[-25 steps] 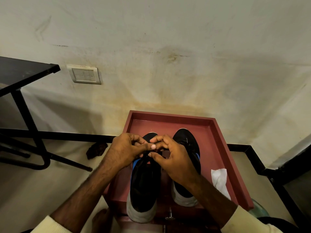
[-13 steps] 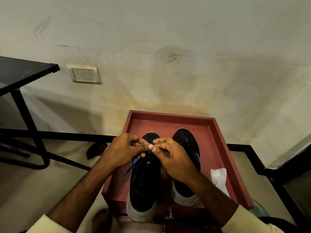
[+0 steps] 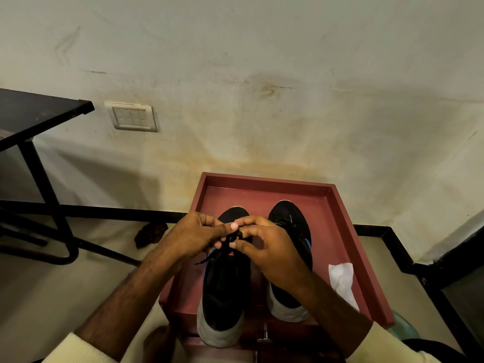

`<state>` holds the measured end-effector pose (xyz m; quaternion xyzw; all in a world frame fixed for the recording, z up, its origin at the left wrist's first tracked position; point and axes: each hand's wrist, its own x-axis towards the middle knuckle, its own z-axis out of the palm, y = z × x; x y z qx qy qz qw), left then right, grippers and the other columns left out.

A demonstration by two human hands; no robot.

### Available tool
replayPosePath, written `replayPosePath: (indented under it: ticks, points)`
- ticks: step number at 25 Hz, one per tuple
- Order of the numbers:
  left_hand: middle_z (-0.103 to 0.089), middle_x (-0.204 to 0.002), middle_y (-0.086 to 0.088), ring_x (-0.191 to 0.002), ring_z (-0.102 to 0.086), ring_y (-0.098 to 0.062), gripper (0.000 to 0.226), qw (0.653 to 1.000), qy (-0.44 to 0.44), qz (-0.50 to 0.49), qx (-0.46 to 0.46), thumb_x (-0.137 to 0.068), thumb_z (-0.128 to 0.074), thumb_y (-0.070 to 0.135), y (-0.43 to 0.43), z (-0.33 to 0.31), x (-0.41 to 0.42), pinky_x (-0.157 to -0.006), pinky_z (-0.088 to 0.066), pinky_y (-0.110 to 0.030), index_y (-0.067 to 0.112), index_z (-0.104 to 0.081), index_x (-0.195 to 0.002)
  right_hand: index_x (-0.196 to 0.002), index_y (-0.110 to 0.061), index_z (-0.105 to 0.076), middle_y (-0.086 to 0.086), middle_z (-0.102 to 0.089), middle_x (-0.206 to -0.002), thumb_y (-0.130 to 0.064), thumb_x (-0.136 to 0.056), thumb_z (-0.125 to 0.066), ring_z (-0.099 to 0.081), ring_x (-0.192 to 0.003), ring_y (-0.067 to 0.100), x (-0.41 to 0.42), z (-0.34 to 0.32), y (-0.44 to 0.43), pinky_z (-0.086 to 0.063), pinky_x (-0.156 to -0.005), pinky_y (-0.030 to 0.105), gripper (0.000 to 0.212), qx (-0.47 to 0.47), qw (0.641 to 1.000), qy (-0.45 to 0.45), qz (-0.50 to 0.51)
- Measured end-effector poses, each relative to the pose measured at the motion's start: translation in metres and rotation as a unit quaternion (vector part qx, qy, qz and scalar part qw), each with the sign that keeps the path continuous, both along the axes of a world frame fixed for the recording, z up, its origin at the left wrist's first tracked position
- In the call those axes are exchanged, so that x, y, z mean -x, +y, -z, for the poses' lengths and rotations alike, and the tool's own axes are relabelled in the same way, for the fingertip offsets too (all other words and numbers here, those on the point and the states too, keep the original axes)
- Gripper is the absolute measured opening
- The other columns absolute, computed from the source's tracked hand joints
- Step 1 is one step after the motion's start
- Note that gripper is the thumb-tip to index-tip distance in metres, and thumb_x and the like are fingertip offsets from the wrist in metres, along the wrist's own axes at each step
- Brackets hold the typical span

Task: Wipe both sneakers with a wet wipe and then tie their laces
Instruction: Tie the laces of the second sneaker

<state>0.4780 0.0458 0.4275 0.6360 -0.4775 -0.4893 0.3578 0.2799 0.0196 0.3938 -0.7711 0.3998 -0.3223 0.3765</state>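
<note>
Black, grey-heeled left sneaker (image 3: 222, 289) and right sneaker (image 3: 290, 221) stand side by side in the red tray (image 3: 267, 179) — the left one's laces (image 3: 207, 258) trail one loose end; a white wet wipe (image 3: 340, 279) lies by the tray's right wall.

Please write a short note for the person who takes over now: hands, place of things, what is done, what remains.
Left hand: pinches the laces of the left-side sneaker.
Right hand: pinches the same laces.
Both sneakers stand side by side in the red tray; the wipe lies in it, right of the right-side sneaker.
Done: wiping, it seems, as the wipe is put down.
Left: finish this knot; the other sneaker's laces are too dark to judge.
</note>
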Motion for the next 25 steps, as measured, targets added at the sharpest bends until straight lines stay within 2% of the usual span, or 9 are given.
replayPosePath:
  ticks: [3, 5, 9, 11, 13, 15, 17, 21, 25]
  points:
    - [-0.066, -0.068, -0.011, -0.056, -0.055, -0.013, 0.042, 1.000, 0.016, -0.002, -0.014, -0.079, -0.081, 0.042, 0.000, 0.000, 0.001, -0.054, -0.047, -0.020, 0.001, -0.076, -0.081, -0.110, -0.020, -0.079, -0.014, -0.066, -0.130, -0.036, -0.095, -0.075, -0.059, -0.123, -0.003, -0.003, 0.000, 0.004, -0.047, -0.105, 0.019, 0.022, 0.091, 0.994, 0.030, 0.050]
    - [-0.065, -0.065, -0.008, -0.056, -0.053, -0.013, 0.034, 0.999, 0.023, 0.001, -0.024, -0.084, -0.079, 0.038, -0.001, 0.000, 0.000, -0.054, -0.046, -0.019, 0.004, -0.076, -0.079, -0.116, -0.022, -0.078, -0.013, -0.065, -0.132, -0.031, -0.092, -0.079, -0.056, -0.126, -0.004, -0.003, -0.001, 0.004, -0.042, -0.106, 0.011, 0.025, 0.118, 0.991, 0.001, 0.060]
    - [-0.065, -0.065, -0.006, -0.057, -0.053, -0.013, 0.042, 0.999, 0.036, 0.003, -0.037, -0.086, -0.077, 0.041, -0.002, 0.003, -0.002, -0.053, -0.047, -0.019, -0.001, -0.074, -0.085, -0.093, -0.020, -0.078, -0.013, -0.067, -0.124, -0.022, -0.092, -0.080, -0.061, -0.121, -0.002, -0.002, -0.003, 0.001, -0.045, -0.100, 0.010, 0.004, 0.096, 0.990, -0.057, 0.085]
    - [-0.063, -0.065, -0.004, -0.057, -0.053, -0.012, 0.039, 0.998, 0.041, 0.004, -0.054, -0.087, -0.077, 0.042, -0.003, 0.004, -0.005, -0.054, -0.047, -0.020, 0.004, -0.073, -0.081, -0.084, -0.023, -0.070, -0.014, -0.068, -0.120, -0.021, -0.093, -0.079, -0.064, -0.117, 0.002, -0.002, -0.001, 0.001, -0.051, -0.097, 0.017, 0.012, 0.053, 0.992, -0.075, 0.085]
    - [-0.061, -0.065, -0.003, -0.058, -0.053, -0.011, 0.035, 0.998, -0.005, 0.007, -0.064, -0.089, -0.074, 0.042, -0.002, 0.005, -0.014, -0.060, -0.049, -0.024, 0.011, -0.067, -0.073, -0.078, -0.025, -0.065, -0.013, -0.068, -0.118, -0.019, -0.094, -0.077, -0.066, -0.112, 0.004, 0.002, 0.001, 0.000, -0.054, -0.092, 0.023, 0.020, -0.004, 0.992, -0.091, 0.086]
    - [-0.058, -0.064, 0.000, -0.060, -0.053, -0.011, 0.035, 0.992, -0.105, 0.000, -0.074, -0.092, -0.071, 0.042, 0.001, 0.005, -0.025, -0.062, -0.049, -0.025, 0.013, -0.062, -0.073, -0.076, -0.019, -0.064, -0.013, -0.069, -0.119, -0.016, -0.094, -0.076, -0.068, -0.106, 0.003, 0.015, 0.002, -0.005, -0.051, -0.089, 0.023, 0.022, -0.052, 0.990, -0.080, 0.102]
    - [-0.054, -0.065, 0.001, -0.057, -0.049, -0.010, 0.033, 0.981, -0.171, 0.001, -0.089, -0.095, -0.068, 0.040, 0.008, 0.002, -0.035, -0.050, -0.042, -0.017, 0.013, -0.060, -0.077, -0.075, -0.019, -0.064, -0.015, -0.069, -0.120, -0.016, -0.094, -0.076, -0.067, -0.106, 0.004, 0.027, 0.003, -0.007, -0.049, -0.094, 0.025, 0.022, -0.086, 0.988, -0.058, 0.112]
    - [-0.057, -0.073, -0.002, -0.060, -0.049, -0.010, 0.034, 0.962, -0.249, 0.024, -0.106, -0.095, -0.066, 0.044, 0.013, 0.000, -0.039, -0.048, -0.036, -0.017, 0.012, -0.063, -0.083, -0.071, -0.027, -0.066, -0.022, -0.068, -0.118, -0.021, -0.090, -0.079, -0.061, -0.121, 0.007, 0.040, 0.009, -0.008, -0.044, -0.108, 0.036, 0.024, -0.057, 0.990, -0.003, 0.131]
    - [-0.058, -0.075, 0.002, -0.062, -0.049, -0.007, 0.033, 0.945, -0.309, 0.033, -0.100, -0.096, -0.065, 0.045, 0.012, -0.001, -0.029, -0.053, -0.037, -0.019, 0.015, -0.061, -0.082, -0.071, -0.030, -0.066, -0.022, -0.066, -0.115, -0.022, -0.089, -0.079, -0.058, -0.119, 0.009, 0.044, 0.015, -0.006, -0.045, -0.108, 0.043, 0.024, -0.026, 0.988, 0.022, 0.149]
